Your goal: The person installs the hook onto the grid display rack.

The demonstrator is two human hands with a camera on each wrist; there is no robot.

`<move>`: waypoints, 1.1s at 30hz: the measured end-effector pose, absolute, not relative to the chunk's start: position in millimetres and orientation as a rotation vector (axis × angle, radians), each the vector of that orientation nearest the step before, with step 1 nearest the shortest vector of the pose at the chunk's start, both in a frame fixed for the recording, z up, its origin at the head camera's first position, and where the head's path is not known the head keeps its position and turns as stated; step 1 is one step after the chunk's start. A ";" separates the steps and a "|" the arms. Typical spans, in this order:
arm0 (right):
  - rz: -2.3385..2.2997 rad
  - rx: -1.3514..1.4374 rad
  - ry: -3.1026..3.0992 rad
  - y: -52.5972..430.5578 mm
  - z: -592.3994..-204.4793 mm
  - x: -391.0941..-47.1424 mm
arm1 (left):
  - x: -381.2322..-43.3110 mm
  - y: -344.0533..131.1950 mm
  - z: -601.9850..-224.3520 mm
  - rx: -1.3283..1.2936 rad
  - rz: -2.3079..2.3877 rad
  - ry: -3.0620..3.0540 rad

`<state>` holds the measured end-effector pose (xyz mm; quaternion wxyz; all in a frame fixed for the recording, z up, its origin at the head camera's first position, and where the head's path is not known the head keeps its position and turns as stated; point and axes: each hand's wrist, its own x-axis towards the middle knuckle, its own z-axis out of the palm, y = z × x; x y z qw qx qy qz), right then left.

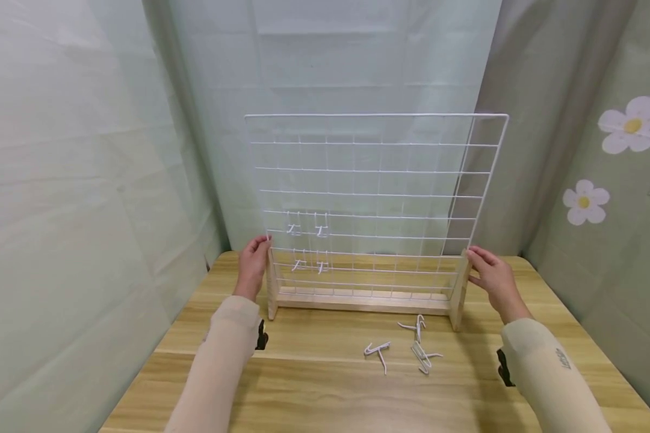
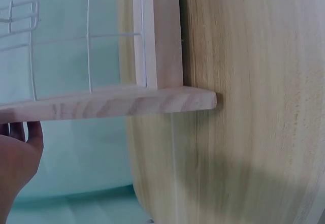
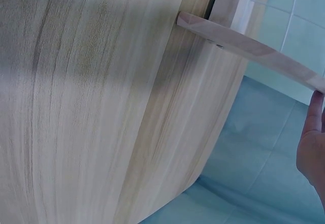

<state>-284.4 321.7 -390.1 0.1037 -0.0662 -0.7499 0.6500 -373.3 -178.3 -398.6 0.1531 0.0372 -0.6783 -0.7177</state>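
Observation:
A white wire grid rack [image 1: 379, 195] stands upright in a wooden base on the table. My left hand [image 1: 253, 264] touches the outer face of the left wooden side piece [image 2: 101, 105] near its top, fingertips against the wood. On the opposite side, my right hand [image 1: 494, 278] has its fingertips on the outer face of the right side piece [image 3: 254, 51], also near the top. Several white wire hooks [image 1: 322, 231] hang in two rows at the grid's lower left. Three loose white hooks lie in front of the base, including one [image 1: 378, 351] apart from an overlapping pair [image 1: 420, 355].
A wooden crossbar [image 1: 363, 300] joins the two side pieces. The wood-grain table [image 1: 314, 394] has rounded far corners. Pale green cloth [image 1: 325, 66] hangs behind, with more cloth at both sides, flowered on the right.

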 end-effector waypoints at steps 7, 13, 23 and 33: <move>1.914 -0.196 -2.200 321.3 -389.3 -284.2 | -372.3 -181.3 -397.8 0.096 -2.025 -2.012; 1.865 -0.164 -2.205 318.9 -387.2 -282.9 | -371.0 -183.9 -396.5 0.075 -2.055 -2.014; 1.836 -0.192 -2.193 316.4 -381.7 -277.0 | -366.0 -182.7 -393.6 0.074 -2.091 -1.997; 1.769 -0.363 -2.139 302.4 -380.5 -272.4 | -362.5 -183.2 -391.6 0.072 -2.081 -2.003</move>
